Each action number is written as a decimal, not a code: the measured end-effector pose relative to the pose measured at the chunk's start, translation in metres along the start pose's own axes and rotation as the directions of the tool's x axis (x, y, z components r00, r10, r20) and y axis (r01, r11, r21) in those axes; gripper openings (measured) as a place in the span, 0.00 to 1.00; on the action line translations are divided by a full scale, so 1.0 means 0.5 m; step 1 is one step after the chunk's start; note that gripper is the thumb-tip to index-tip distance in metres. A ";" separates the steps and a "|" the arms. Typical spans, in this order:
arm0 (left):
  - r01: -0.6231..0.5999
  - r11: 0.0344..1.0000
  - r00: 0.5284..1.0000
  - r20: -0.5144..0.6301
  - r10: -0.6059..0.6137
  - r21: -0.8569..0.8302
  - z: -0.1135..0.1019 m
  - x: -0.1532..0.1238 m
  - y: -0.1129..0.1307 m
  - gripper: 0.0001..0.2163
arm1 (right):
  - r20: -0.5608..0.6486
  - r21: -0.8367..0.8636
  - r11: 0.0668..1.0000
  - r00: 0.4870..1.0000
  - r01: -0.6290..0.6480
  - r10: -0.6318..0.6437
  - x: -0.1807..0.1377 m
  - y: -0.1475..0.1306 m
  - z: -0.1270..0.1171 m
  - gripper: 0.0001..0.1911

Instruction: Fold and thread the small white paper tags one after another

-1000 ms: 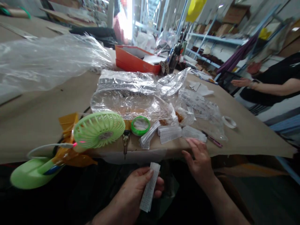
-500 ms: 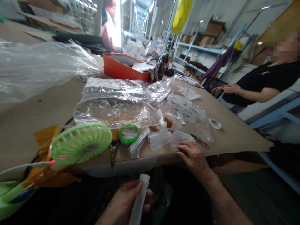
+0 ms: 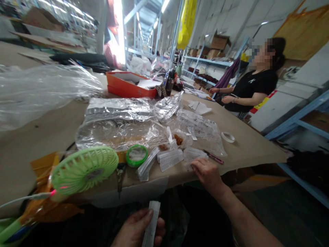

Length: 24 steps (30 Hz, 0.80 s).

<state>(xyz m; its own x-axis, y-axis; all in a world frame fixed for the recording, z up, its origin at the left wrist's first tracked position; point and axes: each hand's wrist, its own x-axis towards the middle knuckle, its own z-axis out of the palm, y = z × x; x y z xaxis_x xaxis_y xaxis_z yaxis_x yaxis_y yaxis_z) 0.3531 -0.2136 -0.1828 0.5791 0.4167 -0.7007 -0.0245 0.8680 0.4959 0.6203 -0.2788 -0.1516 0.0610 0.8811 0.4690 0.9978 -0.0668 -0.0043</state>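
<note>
My left hand (image 3: 140, 224), low in front of me below the table edge, is closed around a thin stack of white printed label strips (image 3: 152, 223), with the thumb on top. At the table's front edge, my right hand (image 3: 207, 173) has its fingers drawn together at a small printed label (image 3: 189, 166); its thumb is partly hidden. Just beyond those fingertips lies a fanned pile of labels (image 3: 194, 153). To its left are a second label pile (image 3: 170, 159) and a bundle of folded clear strips (image 3: 148, 165).
Along the front edge are a green fan (image 3: 86, 169), a green-rimmed round container (image 3: 136, 155), thread snips (image 3: 120, 171) and a pink-and-black pen-like tool (image 3: 214, 157). Clear plastic bags (image 3: 120, 127), a tape roll (image 3: 228, 137) and an orange box (image 3: 131, 85) lie behind. A person (image 3: 253, 85) stands at right.
The camera view has shifted, so the table appears lower and further left. My right fingers have drawn closer together at the label. My left hand keeps the strips. The other person's hands have moved apart.
</note>
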 end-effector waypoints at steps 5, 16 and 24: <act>-0.031 0.999 0.999 -0.012 0.031 0.010 -0.004 -0.001 -0.013 0.12 | -0.037 0.129 0.990 0.997 -0.056 0.062 -0.013 0.025 0.009 0.08; -0.018 0.999 0.999 -0.028 0.019 0.037 -0.006 0.002 -0.025 0.12 | 0.044 0.239 0.970 0.998 0.037 -0.049 -0.014 0.024 -0.004 0.09; -0.011 0.998 0.999 -0.037 0.014 0.059 0.005 -0.011 -0.011 0.09 | -0.073 0.356 0.934 0.997 0.013 0.014 -0.027 0.029 0.015 0.05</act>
<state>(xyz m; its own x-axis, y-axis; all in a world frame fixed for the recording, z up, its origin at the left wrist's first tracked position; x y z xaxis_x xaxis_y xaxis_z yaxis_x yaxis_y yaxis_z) 0.3521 -0.2213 -0.1801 0.5478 0.4384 -0.7126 0.0168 0.8458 0.5333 0.6341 -0.2881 -0.1645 0.0727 0.8434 0.5324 0.9429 0.1157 -0.3122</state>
